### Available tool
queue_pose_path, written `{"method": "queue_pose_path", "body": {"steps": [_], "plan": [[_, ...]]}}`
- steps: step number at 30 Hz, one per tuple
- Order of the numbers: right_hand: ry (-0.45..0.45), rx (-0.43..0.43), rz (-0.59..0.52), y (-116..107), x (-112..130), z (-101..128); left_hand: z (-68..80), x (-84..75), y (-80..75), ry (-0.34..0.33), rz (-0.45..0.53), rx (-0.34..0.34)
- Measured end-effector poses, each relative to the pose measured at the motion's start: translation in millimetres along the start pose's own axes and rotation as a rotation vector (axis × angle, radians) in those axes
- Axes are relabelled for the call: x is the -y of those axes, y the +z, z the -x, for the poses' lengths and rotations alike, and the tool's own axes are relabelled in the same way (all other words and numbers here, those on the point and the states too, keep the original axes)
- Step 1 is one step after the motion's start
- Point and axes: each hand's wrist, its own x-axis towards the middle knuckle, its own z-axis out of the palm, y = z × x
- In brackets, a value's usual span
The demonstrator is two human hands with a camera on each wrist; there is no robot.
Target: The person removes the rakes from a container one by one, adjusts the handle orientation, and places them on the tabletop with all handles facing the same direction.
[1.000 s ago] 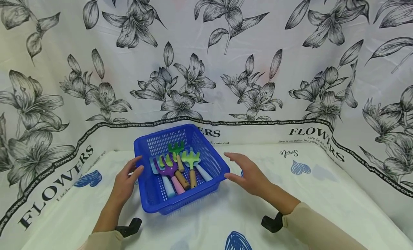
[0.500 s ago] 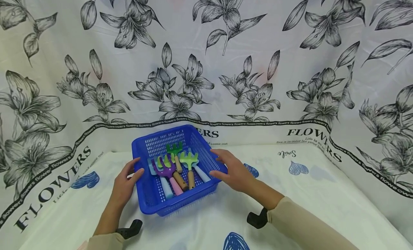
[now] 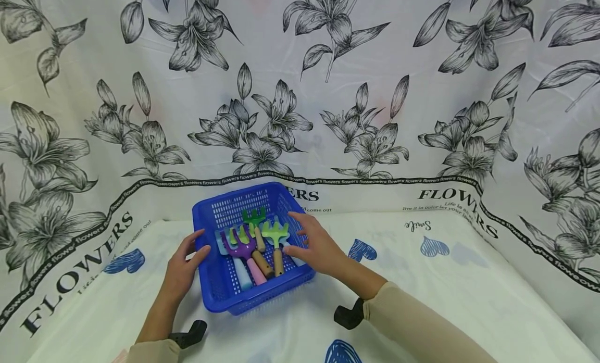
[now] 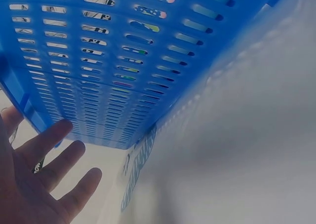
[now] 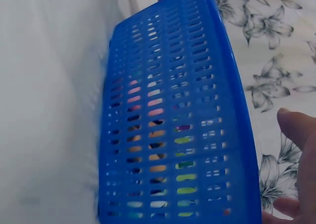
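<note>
A blue perforated plastic basket (image 3: 255,296) holds several small garden hand tools. Among them are a purple hand fork (image 3: 240,247) with a pink handle, a light-green hand fork (image 3: 275,231) with a wooden handle, and a darker green fork (image 3: 253,216). My left hand (image 3: 182,266) is at the basket's left rim, its fingers (image 4: 74,157) spread outside the slotted wall. Over the right rim reaches my right hand (image 3: 321,248), its fingers loosely extended beside the light-green fork and holding nothing. It partly hides a pale-blue handle (image 3: 296,260) and the basket's right side.
The basket stands on a white cloth (image 3: 422,300) printed with blue hearts (image 3: 434,246). Behind it hangs a white curtain (image 3: 300,118) with black flower drawings. Each wrist carries a black camera mount (image 3: 349,315).
My right hand has moved left from beside the basket, crossing its right rim to above the tools. The left hand stays at the left rim, and the basket has hardly moved.
</note>
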Motion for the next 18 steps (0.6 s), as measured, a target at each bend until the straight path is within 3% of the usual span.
{"method": "queue_pose_path", "body": {"steps": [8, 18], "plan": [[0.051, 0.033, -0.073, 4, 6, -15, -0.4, 2.7, 2.0, -0.021, 0.024, -0.003], [0.074, 0.196, -0.116, 14, -3, -35, 0.3, 2.1, 2.7, -0.046, 0.038, 0.005]]}}
